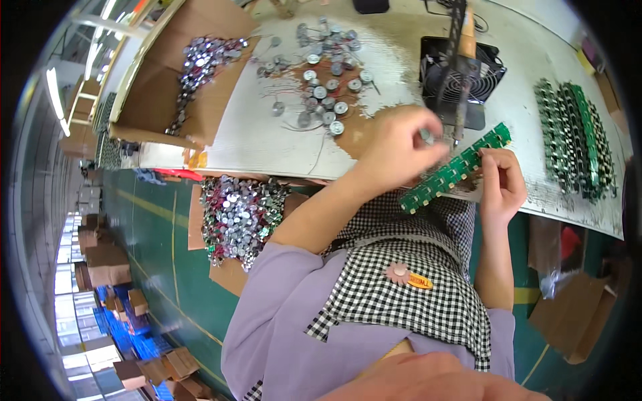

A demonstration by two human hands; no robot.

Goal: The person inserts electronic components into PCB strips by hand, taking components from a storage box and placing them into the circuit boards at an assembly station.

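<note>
My right hand (503,186) pinches the edge of a long green circuit board strip (445,179), which lies slanted at the table's front edge. My left hand (400,148) is curled above the strip's left part, its fingertips smeared by motion. A small round silver part (425,136) shows between those fingers; its wires cannot be made out. Just right of that hand, a soldering iron (461,107) points down, its tip close above the board. Left of my left hand lie several round silver parts (328,102) with thin red wires.
A black fan (433,57) stands behind the iron. Rows of green board strips (580,144) lie at the right. An open cardboard box (144,100) with silver parts stands at the left; another heap of silver parts (241,214) sits below the table edge.
</note>
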